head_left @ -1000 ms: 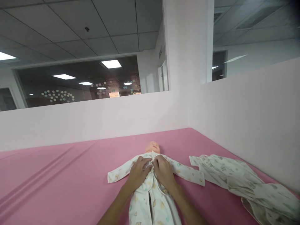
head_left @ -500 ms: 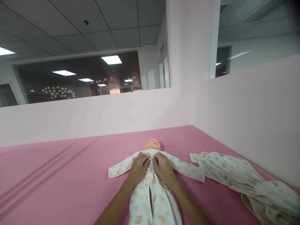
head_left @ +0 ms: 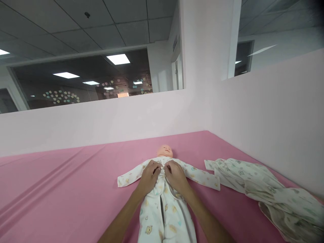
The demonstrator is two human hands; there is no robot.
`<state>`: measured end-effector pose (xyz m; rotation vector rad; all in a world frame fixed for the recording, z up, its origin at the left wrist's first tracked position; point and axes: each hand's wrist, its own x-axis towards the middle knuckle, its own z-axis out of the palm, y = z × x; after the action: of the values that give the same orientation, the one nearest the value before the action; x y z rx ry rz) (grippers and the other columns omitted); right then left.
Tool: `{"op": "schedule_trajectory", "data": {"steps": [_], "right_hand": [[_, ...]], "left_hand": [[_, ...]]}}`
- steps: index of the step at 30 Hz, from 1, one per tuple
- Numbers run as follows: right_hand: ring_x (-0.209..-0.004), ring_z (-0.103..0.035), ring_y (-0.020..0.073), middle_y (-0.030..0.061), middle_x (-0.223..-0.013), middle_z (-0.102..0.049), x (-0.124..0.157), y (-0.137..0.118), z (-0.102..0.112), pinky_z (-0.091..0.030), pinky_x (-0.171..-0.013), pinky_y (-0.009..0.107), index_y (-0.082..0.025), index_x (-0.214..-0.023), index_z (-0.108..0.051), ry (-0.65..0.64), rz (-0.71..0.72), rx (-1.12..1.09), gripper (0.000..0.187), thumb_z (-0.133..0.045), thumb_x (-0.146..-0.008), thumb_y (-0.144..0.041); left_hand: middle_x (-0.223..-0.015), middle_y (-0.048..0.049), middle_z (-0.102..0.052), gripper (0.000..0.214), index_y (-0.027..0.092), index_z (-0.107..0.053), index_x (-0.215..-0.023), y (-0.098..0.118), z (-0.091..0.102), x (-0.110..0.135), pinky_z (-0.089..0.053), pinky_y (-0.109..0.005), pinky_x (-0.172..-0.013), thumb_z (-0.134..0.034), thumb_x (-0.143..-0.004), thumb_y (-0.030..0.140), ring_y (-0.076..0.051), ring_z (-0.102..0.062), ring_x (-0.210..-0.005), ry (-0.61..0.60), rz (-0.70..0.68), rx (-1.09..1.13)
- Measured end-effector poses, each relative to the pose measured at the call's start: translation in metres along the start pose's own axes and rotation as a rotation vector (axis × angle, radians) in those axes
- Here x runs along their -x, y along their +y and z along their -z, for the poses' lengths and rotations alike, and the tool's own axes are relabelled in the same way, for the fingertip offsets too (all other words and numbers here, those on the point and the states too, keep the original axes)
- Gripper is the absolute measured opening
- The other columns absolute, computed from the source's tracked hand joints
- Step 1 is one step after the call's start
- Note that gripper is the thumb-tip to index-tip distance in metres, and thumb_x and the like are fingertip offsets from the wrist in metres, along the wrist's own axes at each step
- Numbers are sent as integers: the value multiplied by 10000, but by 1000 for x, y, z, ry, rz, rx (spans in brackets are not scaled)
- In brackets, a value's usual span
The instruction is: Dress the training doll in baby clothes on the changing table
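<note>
A: Locating sleepsuit (head_left: 162,209) pls?
B: Lying on doll (head_left: 165,151), mid pink sheet (head_left: 63,189), w/ spare garment (head_left: 265,192) sitting well apart to the R.
A: Fingers doing what?
B: Curling in on both: left hand (head_left: 151,175) & right hand (head_left: 176,175) meeting just below the doll's neck, tips pinching the two front edges together. Gaping open lower down the front.
A: Closing it well, how?
B: Prob. keeping both edges lined up & flat, pressing straight down at the fastener (type not showing), not tugging cloth sideways, holding the collar clear of the chin, smoothing bunches while going.
</note>
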<state>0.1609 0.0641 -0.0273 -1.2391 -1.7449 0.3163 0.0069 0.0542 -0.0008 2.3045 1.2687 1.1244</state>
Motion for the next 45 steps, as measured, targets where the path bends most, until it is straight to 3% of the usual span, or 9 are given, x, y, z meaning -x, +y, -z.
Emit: {"op": "schedule_trajectory", "data": {"steps": [10,14,17,20,24,28,34,39,45], "right_hand": [[-767,-536,178,21,-772,-614,0,3,-2,-342,-703,274,-199,-760,-512,18,42,11,101,-426,-808,-179],[-689,-515,169,-3,-695,-575,1,1,2,-315,-632,263,-209,-744,-485,70,-59,-16,113,-409,-828,-211],[-669,-522,176,-18,-664,-563,6,-9,7,-298,-614,265,-215,-883,-519,110,-108,-14,131,-399,-871,-267],[-704,-552,189,-5,-718,-609,14,-25,11,-292,-645,277,-214,-986,-538,37,-64,92,179,-474,-856,-317],[-807,-587,215,49,-886,-668,20,-38,13,-272,-661,296,-196,-993,-554,-54,-59,256,222,-472,-790,-158],[-770,-583,208,44,-891,-672,18,-36,16,-237,-605,297,-202,-986,-537,-112,-103,312,227,-433,-802,-118],[-812,-563,232,87,-914,-645,20,-33,19,-232,-604,310,-180,-943,-537,-148,-9,483,215,-428,-796,-68],[-792,-536,207,57,-880,-626,19,-31,19,-259,-616,297,-191,-940,-523,-102,-1,299,249,-408,-771,-49],[-655,-485,144,-49,-688,-509,10,-22,17,-331,-601,250,-227,-832,-486,-5,-154,-280,137,-431,-741,-140]], "left_hand": [[-962,-34,-581,277,245,-648,-1048,-1,-2,1,-426,-320,-836,-404,-922,211,-183,-549,-929,-7,-3,24],[-977,-28,-592,249,241,-640,-1027,-1,-2,0,-421,-320,-863,-413,-926,239,-182,-556,-949,19,33,48],[-981,-24,-612,229,231,-629,-999,-2,-2,0,-426,-314,-851,-420,-936,301,-181,-565,-932,56,82,61],[-927,-17,-622,223,224,-602,-1026,-5,-3,0,-435,-302,-799,-422,-930,314,-174,-564,-869,80,113,61],[-817,6,-587,239,230,-576,-1086,-9,-4,1,-432,-284,-739,-426,-901,255,-159,-540,-781,72,131,39],[-865,-4,-584,304,240,-584,-1137,-9,-3,1,-427,-278,-731,-418,-883,224,-159,-534,-812,43,104,8],[-857,-8,-579,335,241,-594,-1150,-8,-4,1,-428,-286,-733,-416,-869,202,-167,-526,-824,44,105,-19],[-872,-12,-571,357,250,-600,-1168,-4,-2,2,-432,-288,-736,-420,-865,193,-169,-530,-840,36,96,-20],[-929,-16,-576,237,254,-651,-1052,19,10,3,-434,-271,-718,-489,-884,299,-161,-540,-835,-135,51,46]]}}
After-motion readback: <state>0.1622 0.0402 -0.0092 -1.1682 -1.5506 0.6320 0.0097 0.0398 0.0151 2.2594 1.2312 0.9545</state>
